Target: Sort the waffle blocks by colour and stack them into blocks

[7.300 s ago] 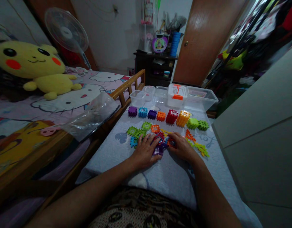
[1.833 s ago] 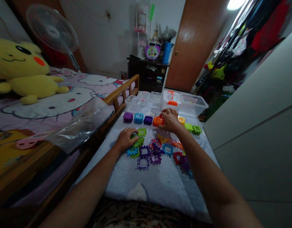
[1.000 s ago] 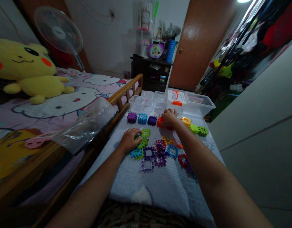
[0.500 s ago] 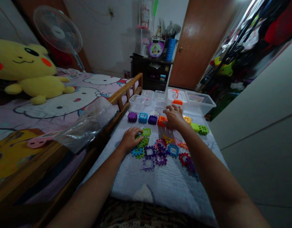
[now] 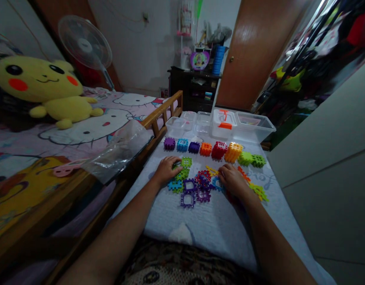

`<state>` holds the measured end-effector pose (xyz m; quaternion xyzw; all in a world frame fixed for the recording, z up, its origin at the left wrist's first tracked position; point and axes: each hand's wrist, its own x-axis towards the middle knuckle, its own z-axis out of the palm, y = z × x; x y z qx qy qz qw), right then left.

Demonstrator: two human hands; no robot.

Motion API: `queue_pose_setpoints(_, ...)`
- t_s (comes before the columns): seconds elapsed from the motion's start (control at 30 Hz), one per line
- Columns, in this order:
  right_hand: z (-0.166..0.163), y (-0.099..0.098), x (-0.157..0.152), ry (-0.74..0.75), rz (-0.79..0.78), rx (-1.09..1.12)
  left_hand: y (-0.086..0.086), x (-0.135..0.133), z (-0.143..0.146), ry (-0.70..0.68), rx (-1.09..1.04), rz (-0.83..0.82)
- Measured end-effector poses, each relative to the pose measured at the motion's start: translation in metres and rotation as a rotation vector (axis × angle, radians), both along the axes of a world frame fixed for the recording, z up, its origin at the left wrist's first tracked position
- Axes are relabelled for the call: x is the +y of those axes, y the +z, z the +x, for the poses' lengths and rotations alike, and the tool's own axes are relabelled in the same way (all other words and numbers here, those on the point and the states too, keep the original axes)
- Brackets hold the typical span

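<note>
Plastic tiles (image 5: pixel 189 185) sit inside quilt (image 5: pixel 212 225) edges; left hand (image 5: pixel 167 169) fingers splayed, right hand (image 5: pixel 233 181) fingers' grip unclear.

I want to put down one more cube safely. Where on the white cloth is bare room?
The widest bare patch is the near strip of the cloth, between the loose tiles and your body. A thin gap runs between the tiles and the row of cubes. Crowded: the middle, around the left hand and right hand.
</note>
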<state>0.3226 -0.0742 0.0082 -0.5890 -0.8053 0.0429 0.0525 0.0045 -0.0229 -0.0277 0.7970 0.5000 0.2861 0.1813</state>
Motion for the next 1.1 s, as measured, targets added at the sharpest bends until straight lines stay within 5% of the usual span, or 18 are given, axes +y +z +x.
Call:
queue_pose_setpoints(0.33, 0.002, -0.018, -0.005, -0.032, 0.101, 0.033, 0.006, -0.002, 0.002, 0.034, -0.008, -0.073)
queue_pose_setpoints(0.73, 0.005, -0.019, -0.006, -0.028, 0.089, 0.069, 0.014, 0.008, 0.031, -0.032, 0.288, -0.131)
queue_pose_setpoints(1.1, 0.007, -0.020, -0.006, -0.032, 0.084, 0.089, 0.022, -0.001, 0.051, -0.186, 0.020, -0.040)
